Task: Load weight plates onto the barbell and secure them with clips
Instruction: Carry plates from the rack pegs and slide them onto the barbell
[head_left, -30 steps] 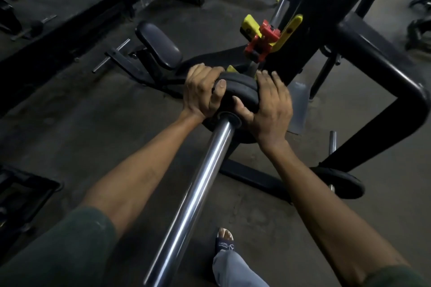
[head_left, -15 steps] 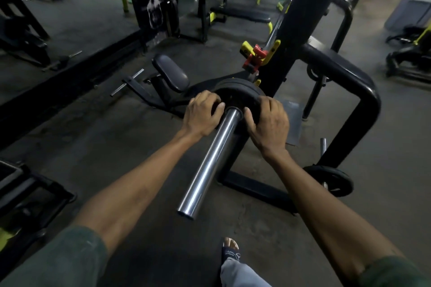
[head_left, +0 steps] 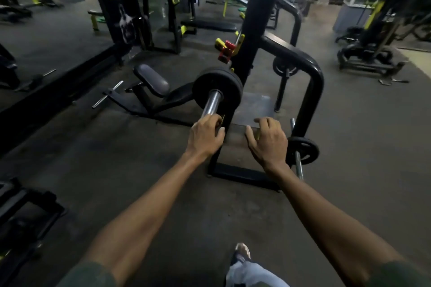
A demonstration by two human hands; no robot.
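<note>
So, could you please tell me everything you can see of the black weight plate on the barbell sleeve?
The round black weight plate, matte and rubbery-looking, stands upright on the shiny chrome barbell sleeve, which runs through its central hole. At least one more plate edge shows behind it. It sits beside the black rack upright. Neither hand touches it, and no clip is visible against its face.

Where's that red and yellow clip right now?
In the head view, the red and yellow clip sits up on the black rack upright, above and behind the loaded weight plate.
</note>
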